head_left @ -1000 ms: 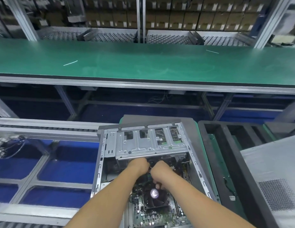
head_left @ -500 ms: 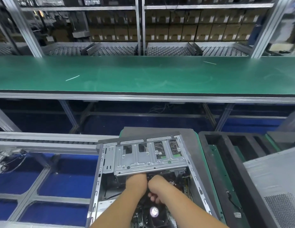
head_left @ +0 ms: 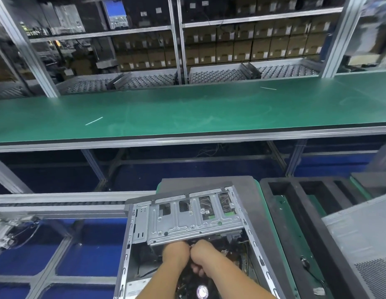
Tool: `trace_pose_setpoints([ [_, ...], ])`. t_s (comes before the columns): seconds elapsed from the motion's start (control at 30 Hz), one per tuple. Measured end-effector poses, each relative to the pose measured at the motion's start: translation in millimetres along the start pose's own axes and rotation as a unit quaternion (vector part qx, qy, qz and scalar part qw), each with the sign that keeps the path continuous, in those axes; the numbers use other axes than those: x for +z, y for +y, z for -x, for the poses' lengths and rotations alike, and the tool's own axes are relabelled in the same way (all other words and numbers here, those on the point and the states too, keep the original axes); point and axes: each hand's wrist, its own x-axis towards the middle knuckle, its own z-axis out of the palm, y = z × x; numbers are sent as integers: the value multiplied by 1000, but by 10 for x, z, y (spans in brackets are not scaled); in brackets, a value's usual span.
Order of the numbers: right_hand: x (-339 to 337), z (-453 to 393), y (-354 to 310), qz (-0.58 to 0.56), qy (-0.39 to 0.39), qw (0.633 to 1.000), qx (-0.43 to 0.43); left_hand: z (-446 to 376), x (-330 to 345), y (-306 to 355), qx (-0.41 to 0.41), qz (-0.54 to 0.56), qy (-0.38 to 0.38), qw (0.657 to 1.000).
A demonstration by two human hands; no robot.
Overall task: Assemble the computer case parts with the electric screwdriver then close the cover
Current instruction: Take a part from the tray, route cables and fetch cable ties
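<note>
Both-handed: left hand [head_left: 175, 252], right hand [head_left: 203, 256] touching, fingers curled, inside computer case [head_left: 255, 244].

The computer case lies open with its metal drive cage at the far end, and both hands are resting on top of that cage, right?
Not quite. The head view shows the computer case open, but the left hand and right hand are inside it, just below the drive cage's near edge, not on top.
</note>
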Motion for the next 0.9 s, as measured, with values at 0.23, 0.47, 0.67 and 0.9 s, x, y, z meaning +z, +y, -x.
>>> trace_pose_setpoints([
  [0.23, 15, -69, 17, -27, 35, 999, 13, 170, 41, -19, -30, -101, 92, 990],
  [0.47, 107, -6, 147, 6, 89, 993, -74, 373, -19, 58, 34, -164, 142, 975],
  [0.67, 100, 64, 336, -121, 58, 971, -199, 550, -64, 84, 57, -120, 151, 980],
  [0.9, 64, 68, 446, -244, -1, 943, -227, 614, -240, 86, 35, 34, 93, 994],
])
